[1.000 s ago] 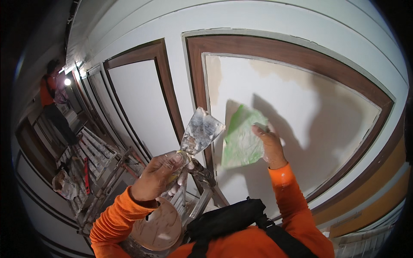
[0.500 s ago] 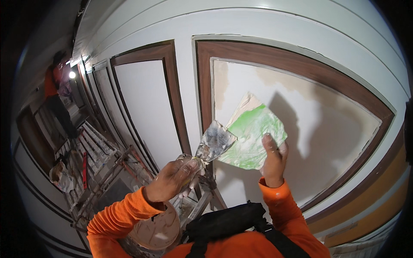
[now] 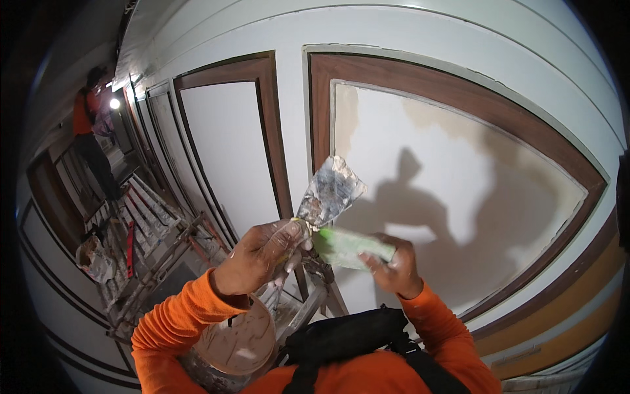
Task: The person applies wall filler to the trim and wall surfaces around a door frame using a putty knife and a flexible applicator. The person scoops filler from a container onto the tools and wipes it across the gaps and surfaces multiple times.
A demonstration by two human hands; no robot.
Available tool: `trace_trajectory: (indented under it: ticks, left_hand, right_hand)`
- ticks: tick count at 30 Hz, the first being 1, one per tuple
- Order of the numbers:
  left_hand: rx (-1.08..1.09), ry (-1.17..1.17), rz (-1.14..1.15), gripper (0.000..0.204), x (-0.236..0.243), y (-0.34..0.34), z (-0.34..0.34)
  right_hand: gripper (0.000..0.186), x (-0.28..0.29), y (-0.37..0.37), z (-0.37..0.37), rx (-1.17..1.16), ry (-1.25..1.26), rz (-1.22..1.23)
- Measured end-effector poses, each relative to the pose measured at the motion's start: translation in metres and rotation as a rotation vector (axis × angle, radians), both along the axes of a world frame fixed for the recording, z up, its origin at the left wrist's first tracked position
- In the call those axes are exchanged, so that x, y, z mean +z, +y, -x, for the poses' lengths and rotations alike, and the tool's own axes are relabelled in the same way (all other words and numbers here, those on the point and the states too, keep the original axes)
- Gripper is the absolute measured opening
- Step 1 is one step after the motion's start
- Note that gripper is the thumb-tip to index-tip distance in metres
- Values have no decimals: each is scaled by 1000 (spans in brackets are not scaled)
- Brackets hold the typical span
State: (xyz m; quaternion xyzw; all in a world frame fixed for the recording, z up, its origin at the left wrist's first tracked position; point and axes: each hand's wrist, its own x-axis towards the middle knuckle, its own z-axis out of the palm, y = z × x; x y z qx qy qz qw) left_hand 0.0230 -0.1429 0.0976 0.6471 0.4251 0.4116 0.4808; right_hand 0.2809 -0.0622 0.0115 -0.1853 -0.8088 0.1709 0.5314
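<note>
My left hand point(image 3: 259, 256) is closed round the handle of a putty knife point(image 3: 330, 194). Its metal blade points up and is smeared with grey and pale filler, thickest along the tip. In my right hand point(image 3: 399, 270) is a thin green plastic spreader point(image 3: 348, 248), caked with whitish filler and now seen nearly edge-on. The spreader's left end lies just below the knife blade, close to my left fingers; whether they touch, I cannot tell. Behind both tools is a white wall panel point(image 3: 380, 171) with beige filler patches along its upper edge, inside a brown frame point(image 3: 321, 111).
A round bucket point(image 3: 243, 345) of pale filler stands below my left forearm. Beside it are a metal ladder point(image 3: 305, 308) and scaffold rails point(image 3: 157, 276). On slatted boards at the left lie a stained bag point(image 3: 95, 259) and a red level-like bar point(image 3: 130, 249). Another person point(image 3: 92, 131) stands farther back.
My right hand has moved down and left, turning the green spreader from broad face to almost edge-on. The putty knife's blade has risen and come free of the spreader's face.
</note>
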Motion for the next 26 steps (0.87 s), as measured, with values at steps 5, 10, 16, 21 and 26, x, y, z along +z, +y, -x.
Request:
trace_trajectory:
  ticks: [5, 10, 16, 21, 26]
  left_hand:
    - [71, 43, -157, 43, 3, -7, 1]
    - [78, 17, -87, 45, -13, -4, -3]
    - [19, 13, 85, 47, -34, -4, -14]
    - [12, -12, 42, 49, -34, 0, -14]
    - [-76, -173, 55, 46, -17, 2, -4]
  right_hand:
    - [28, 20, 9, -20, 34, 480, 464]
    - [35, 25, 12, -13, 166, 801, 553]
    - [36, 32, 7, 3, 157, 958, 469]
    - [36, 27, 2, 6, 151, 863, 457]
    - [39, 7, 0, 14, 162, 597, 440]
